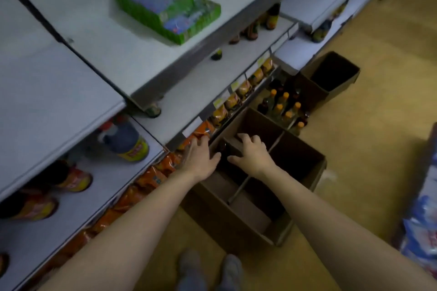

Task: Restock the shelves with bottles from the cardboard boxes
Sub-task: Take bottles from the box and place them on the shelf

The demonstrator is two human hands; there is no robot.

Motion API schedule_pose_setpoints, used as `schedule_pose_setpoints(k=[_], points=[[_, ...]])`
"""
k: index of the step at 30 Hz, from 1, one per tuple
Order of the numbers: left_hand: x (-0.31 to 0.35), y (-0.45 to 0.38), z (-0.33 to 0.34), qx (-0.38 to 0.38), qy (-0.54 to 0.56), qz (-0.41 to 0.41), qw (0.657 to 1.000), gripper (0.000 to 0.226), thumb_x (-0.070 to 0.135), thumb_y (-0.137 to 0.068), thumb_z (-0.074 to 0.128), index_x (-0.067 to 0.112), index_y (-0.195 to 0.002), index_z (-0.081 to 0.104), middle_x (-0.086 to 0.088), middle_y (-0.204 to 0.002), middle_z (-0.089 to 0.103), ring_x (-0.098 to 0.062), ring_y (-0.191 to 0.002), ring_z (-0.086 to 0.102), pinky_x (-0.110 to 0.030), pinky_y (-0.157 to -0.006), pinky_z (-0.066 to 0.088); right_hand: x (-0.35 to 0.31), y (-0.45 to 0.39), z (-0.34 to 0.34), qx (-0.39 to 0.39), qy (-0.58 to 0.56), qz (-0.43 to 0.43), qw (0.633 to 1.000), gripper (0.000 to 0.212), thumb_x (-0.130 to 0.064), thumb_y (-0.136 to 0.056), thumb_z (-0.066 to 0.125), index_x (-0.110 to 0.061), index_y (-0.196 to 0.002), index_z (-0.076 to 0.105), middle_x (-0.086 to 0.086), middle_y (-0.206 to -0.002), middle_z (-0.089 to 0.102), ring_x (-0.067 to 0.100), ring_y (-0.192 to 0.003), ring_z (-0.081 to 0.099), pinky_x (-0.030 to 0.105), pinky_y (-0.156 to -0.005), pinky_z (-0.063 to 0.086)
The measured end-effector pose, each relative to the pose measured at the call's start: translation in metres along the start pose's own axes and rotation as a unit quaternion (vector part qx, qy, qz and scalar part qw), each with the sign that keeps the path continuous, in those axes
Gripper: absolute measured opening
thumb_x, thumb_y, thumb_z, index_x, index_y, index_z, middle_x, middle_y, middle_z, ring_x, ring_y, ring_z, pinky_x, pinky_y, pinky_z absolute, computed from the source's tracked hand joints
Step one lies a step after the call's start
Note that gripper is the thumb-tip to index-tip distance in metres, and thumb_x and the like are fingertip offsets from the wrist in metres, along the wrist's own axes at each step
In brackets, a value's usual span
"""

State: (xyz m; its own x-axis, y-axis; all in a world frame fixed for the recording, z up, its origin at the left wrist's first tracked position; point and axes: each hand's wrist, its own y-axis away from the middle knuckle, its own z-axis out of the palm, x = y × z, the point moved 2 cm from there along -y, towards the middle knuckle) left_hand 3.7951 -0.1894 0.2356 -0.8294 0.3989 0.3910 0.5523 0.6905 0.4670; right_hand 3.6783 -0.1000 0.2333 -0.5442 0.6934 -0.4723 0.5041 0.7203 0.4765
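While both hands reach down, the divided cardboard box (255,179) sits on the floor beside the shelves (71,106).
Left hand (201,158): fingers spread at the box's far-left rim. Right hand (251,152): fingers curled over a divider flap; a dark bottle (222,146) stands between them.

Shop aisle: stocked shelves (165,106), price tags (218,102)

Green shrink-wrapped pack (165,4) up top, orange snack bags (203,131) low, grey shoes (189,269) below.
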Motion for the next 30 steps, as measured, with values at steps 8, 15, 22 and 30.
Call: schedule_pose_setpoints(k=[8, 15, 22, 30], points=[[-0.057, -0.102, 0.102, -0.034, 0.015, -0.037, 0.999, 0.069, 0.040, -0.094, 0.052, 0.019, -0.150, 0.017, -0.010, -0.156, 0.010, -0.033, -0.141, 0.022, -0.046, -0.110, 0.032, 0.075, -0.103, 0.076, -0.017, -0.024, 0.033, 0.999, 0.075, -0.039, -0.089, 0.063, -0.023, -0.150, 0.023, 0.009, -0.147, 0.031, 0.028, -0.129, 0.043, 0.040, -0.103, 0.043], [-0.086, -0.178, 0.154, -0.031, 0.008, 0.000, 1.000, 0.065, 0.039, -0.095, 0.052, 0.018, -0.148, 0.020, -0.011, -0.151, 0.019, -0.029, -0.138, 0.028, -0.040, -0.106, 0.035, 0.095, -0.184, 0.136, -0.014, -0.010, 0.028, 0.999, 0.069, -0.034, -0.090, 0.064, -0.020, -0.147, 0.028, 0.011, -0.143, 0.036, 0.026, -0.125, 0.045, 0.034, -0.098, 0.043], [-0.121, -0.271, 0.213, -0.023, -0.012, 0.025, 0.999, 0.065, 0.035, -0.094, 0.055, 0.017, -0.147, 0.021, -0.012, -0.152, 0.020, -0.029, -0.138, 0.028, -0.039, -0.106, 0.035, 0.119, -0.289, 0.216, 0.012, 0.047, -0.029, 0.998, 0.072, -0.030, -0.091, 0.062, -0.023, -0.150, 0.022, 0.012, -0.142, 0.037, 0.026, -0.121, 0.050, 0.032, -0.091, 0.049], [-0.147, -0.328, 0.249, -0.010, -0.016, 0.058, 0.998, 0.060, 0.036, -0.097, 0.048, 0.015, -0.147, 0.022, -0.011, -0.151, 0.023, -0.029, -0.135, 0.033, -0.041, -0.106, 0.037, 0.142, -0.360, 0.263, 0.047, 0.057, -0.047, 0.996, 0.070, -0.035, -0.093, 0.058, -0.022, -0.151, 0.021, 0.009, -0.140, 0.045, 0.024, -0.122, 0.051, 0.034, -0.092, 0.049]])
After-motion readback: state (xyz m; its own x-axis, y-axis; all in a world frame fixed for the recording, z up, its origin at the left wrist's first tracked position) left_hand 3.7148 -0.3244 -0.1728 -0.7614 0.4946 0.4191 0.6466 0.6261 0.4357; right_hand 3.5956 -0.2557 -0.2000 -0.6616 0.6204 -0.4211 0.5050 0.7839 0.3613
